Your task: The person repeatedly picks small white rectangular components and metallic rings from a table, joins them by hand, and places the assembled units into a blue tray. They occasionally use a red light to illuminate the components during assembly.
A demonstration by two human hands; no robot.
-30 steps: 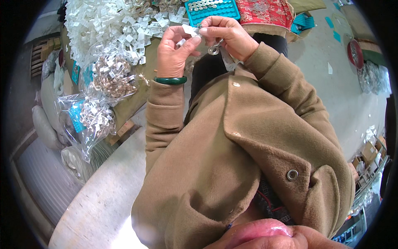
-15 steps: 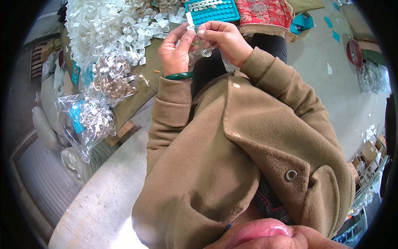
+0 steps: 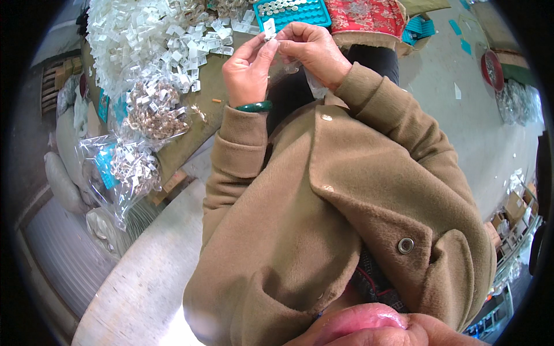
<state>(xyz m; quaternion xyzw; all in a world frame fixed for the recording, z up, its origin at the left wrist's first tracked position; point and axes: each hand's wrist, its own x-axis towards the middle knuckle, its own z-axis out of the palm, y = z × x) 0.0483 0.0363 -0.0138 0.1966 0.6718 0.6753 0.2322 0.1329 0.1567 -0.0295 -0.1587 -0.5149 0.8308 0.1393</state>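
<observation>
White tag (image 3: pixel 269 27), small and rectangular, stands upright above the tips of the left hand (image 3: pixel 248 72), pinched at its lower end between thumb and forefinger. Any marks on it are too small to read. It is held in the air, in front of the near left corner of a teal tray (image 3: pixel 320 24) that carries rows of round pieces.

Both arms reach forward, elbows bent, the hands meeting fingertip to fingertip. The right hand (image 3: pixel 317 55) has thumb and forefinger pressed together, other fingers curled under — what they grip is hidden, so I cannot tell. A shiny clear piece (image 3: pixel 291 67) hangs just below. A dark green bangle (image 3: pixel 254 106) circles the left wrist.

On the counter (image 3: pixel 196 127), a heap of white pieces (image 3: pixel 138 43) covers the far part; two filled clear bags (image 3: pixel 118 199) lie toward the near edge.
</observation>
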